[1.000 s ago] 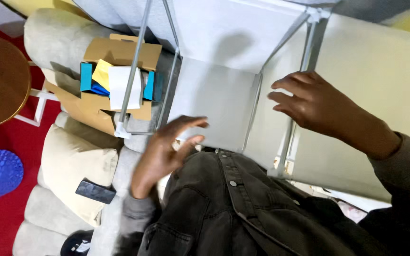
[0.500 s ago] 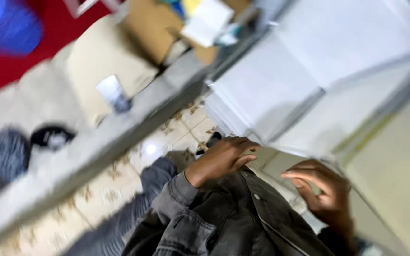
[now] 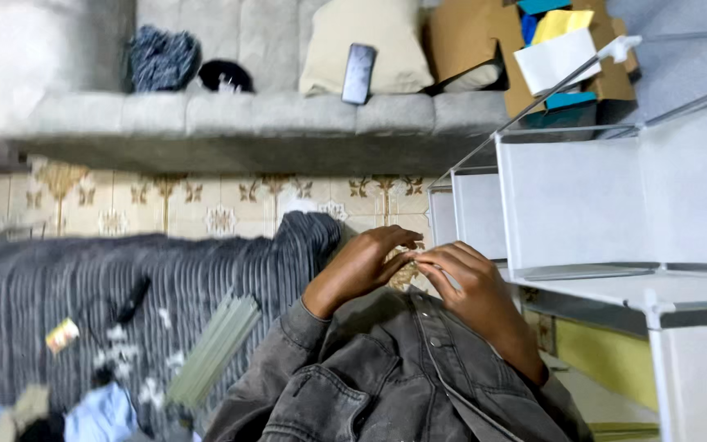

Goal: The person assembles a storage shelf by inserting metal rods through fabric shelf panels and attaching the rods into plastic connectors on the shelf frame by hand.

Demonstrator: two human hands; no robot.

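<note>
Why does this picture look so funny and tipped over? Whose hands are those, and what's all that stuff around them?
The camera sits on a person's head and looks down, so you see what they see. That is why the room looks tilted. The two hands belong to that person, who wears a grey denim jacket. The left hand and the right hand meet in front of the chest, fingertips touching. They may pinch something tiny, but it is too small to tell. Beside the right hand stands a white frame shelf with fabric panels. Beside the left hand lies a grey ribbed blanket with a bundle of pale rods on it. Farther off is a grey sofa with a cushion, a phone and a cardboard box.
</note>
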